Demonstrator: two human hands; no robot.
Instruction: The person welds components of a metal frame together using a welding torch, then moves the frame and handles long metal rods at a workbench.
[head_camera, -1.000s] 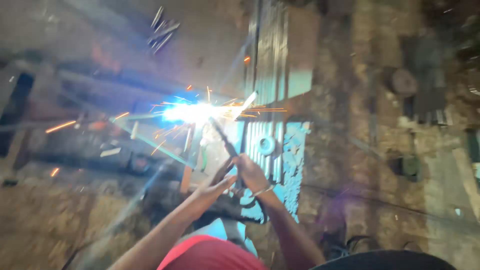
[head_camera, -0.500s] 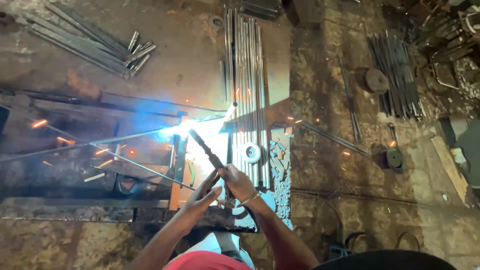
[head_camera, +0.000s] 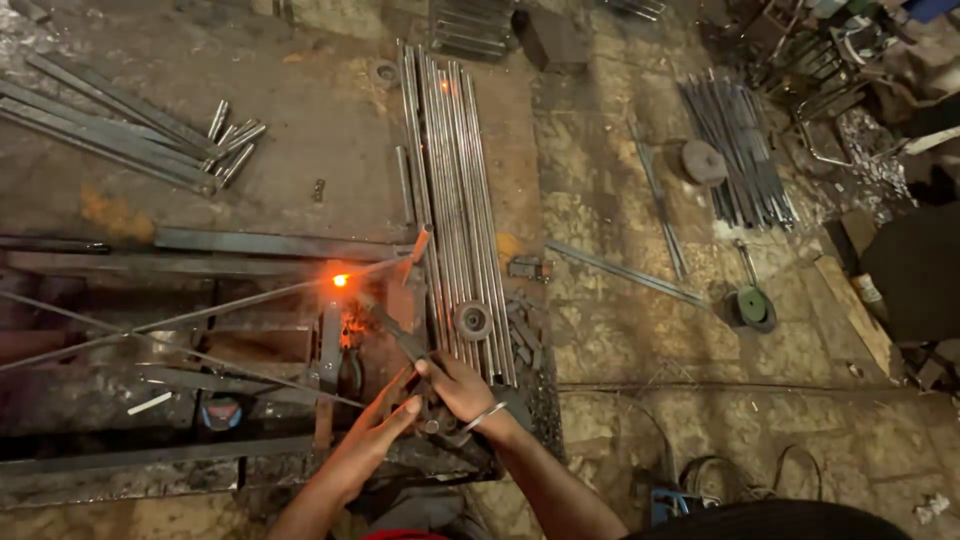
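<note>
Now | arc out since half a second ago, only an orange spot (head_camera: 341, 280) glowing on the rod joint ahead of the hands | right hand (head_camera: 462, 388) closed round welding holder (head_camera: 400, 340) | left hand (head_camera: 385, 420) steadying it, fingers curled | weld pass judged paused.

The scene is dim and warm-toned, lit mostly from above right, so the pale stone floor (head_camera: 640, 330) reads brighter than the dark left side. A small orange glowing spot (head_camera: 341, 281) on the thin steel rod (head_camera: 200, 318) casts a faint reddish tint around it. The bundle of long shiny steel rods (head_camera: 455, 200) catches soft glare. Corners fall into shadow; fine detail is slightly soft and grainy.
</note>
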